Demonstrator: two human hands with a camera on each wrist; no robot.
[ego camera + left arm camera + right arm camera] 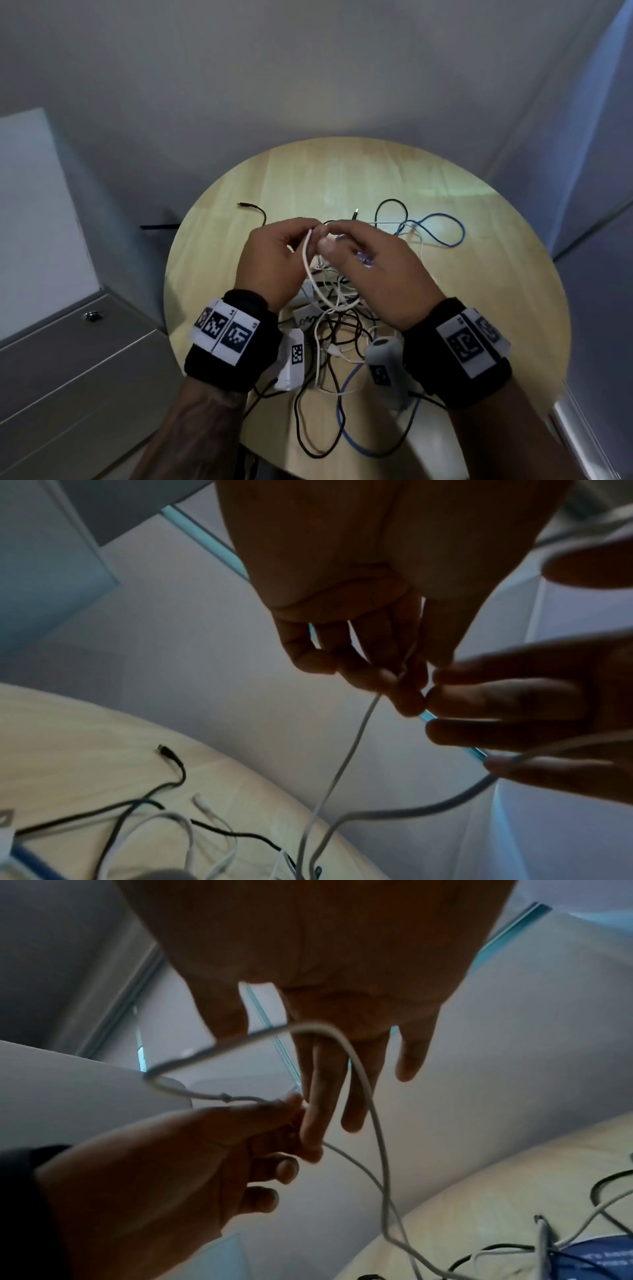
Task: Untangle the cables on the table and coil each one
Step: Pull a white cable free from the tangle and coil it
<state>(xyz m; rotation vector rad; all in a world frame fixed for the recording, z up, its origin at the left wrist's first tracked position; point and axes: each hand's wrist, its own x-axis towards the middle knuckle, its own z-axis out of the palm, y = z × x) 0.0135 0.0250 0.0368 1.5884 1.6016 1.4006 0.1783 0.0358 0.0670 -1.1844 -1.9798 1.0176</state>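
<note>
both hands [270,260] pinch the white cable [308,270], its loop hanging downward

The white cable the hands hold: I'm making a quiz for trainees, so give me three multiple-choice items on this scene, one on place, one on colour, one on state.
1. Where is the white cable held?
A. flat on the table
B. raised above the table
C. on the cabinet

2. What colour is the cable looped at the table's far right?
A. blue
B. red
C. yellow

3. How are the cables under the hands?
A. each neatly coiled
B. tangled in a heap
C. packed in a box

Answers:
1 B: the left hand and right hand pinch it above the table.
2 A: the blue cable loops there.
3 B: the heap shows crossing strands.
</note>
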